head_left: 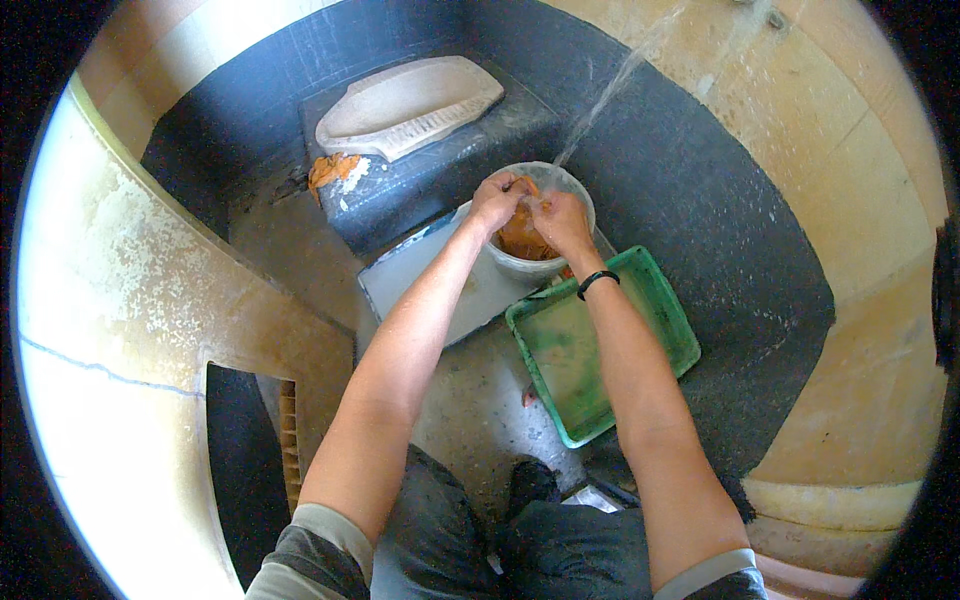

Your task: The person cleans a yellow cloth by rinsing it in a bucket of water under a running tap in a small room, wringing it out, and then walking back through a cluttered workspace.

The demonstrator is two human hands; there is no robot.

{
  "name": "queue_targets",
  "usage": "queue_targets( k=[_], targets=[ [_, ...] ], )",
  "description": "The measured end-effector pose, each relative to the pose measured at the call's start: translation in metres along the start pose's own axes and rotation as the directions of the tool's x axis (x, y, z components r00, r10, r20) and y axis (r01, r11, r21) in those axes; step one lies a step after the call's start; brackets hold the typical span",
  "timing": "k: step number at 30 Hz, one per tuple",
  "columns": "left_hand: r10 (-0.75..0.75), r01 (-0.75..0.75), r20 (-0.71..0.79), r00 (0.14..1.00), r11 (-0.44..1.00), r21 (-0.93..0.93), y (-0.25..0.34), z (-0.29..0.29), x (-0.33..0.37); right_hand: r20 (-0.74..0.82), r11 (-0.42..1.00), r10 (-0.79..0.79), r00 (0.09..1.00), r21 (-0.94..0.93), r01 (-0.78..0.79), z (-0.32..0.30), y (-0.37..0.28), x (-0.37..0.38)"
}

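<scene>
My left hand (496,204) and my right hand (563,222) meet over the round, whitish plastic bucket (522,266). Both have closed fingers, pinching an orange, wet-looking piece (527,186) between them; its exact kind is hard to make out. Below my hands, the bucket holds an orange-brown mass (521,238), partly hidden by them. From the upper right a stream of water (610,92) runs down to the bucket's far side. A black band (597,283) circles my right wrist.
The bucket stands on a pale flat slab (420,280). A green tray (568,437) lies right of it. Behind, a stone washboard basin (410,105) rests on a dark ledge (400,185), with a crumpled orange thing (333,171) beside it. Curved walls surround me.
</scene>
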State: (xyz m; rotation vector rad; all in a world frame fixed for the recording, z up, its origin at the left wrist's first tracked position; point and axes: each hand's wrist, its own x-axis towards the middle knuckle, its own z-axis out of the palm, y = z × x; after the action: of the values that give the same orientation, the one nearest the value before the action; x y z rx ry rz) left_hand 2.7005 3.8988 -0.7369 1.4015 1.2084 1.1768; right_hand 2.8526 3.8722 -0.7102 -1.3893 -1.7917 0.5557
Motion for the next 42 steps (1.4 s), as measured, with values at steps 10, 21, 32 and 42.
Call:
queue_targets(
  k=[10,21,32,42],
  targets=[
    [-0.185,-0.082,0.250,0.950,0.628,0.774,0.005,0.007,-0.023,-0.289,0.996,-0.054,0.956,-0.089,0.029,0.011,-0.003,-0.003],
    [0.045,-0.059,0.048,0.998,0.937,0.346,-0.013,0.002,-0.013,-0.054,0.980,-0.198,0.979,0.002,0.198,0.007,0.007,-0.005],
    [-0.206,-0.119,0.259,0.943,0.521,0.845,0.027,0.023,-0.023,-0.134,0.975,-0.069,0.989,-0.218,0.038,-0.013,0.007,-0.002],
    [-0.027,-0.057,0.154,0.988,0.853,0.519,-0.008,0.001,0.002,-0.019,0.997,-0.018,1.000,-0.072,0.016,0.002,0.022,0.008]
  ],
)
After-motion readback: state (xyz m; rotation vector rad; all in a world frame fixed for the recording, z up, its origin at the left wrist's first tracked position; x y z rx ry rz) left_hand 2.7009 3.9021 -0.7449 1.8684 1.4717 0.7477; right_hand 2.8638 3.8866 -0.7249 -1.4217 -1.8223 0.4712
